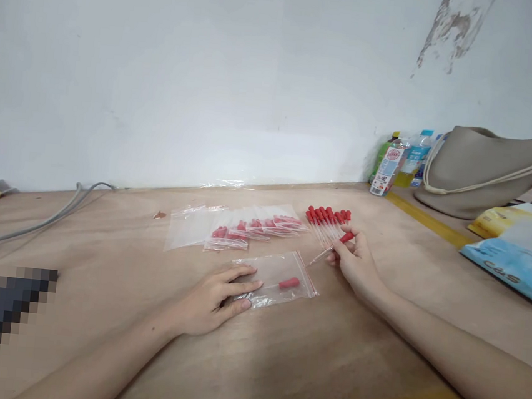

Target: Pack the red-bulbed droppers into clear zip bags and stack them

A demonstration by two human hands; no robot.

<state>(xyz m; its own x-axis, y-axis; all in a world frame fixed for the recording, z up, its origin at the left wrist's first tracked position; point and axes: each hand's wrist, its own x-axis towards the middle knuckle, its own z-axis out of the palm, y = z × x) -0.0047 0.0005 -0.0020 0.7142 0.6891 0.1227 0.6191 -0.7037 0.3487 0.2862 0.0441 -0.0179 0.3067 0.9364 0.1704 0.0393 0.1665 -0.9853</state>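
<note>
A clear zip bag (269, 269) lies flat on the table, its zip edge to the right. Inside it shows one dropper with a red rubber bulb (289, 283). My left hand (219, 295) rests on the bag's left end with fingers spread. Between thumb and fingers, my right hand (352, 258) pinches another dropper (347, 237) by its red bulb; the glass tip points down left, close to the bag's zip edge. Just behind that hand lies a group of loose red-bulbed droppers (326, 215). Behind the bag, several filled zip bags (256, 225) overlap in a row.
Drink bottles (389, 167) and a grey bag (480, 170) stand at the back right, by the wall. A blue package (518, 261) lies on the right. Grey cables (62, 208) cross the table at the left. Yellow tape (426, 219) marks the table.
</note>
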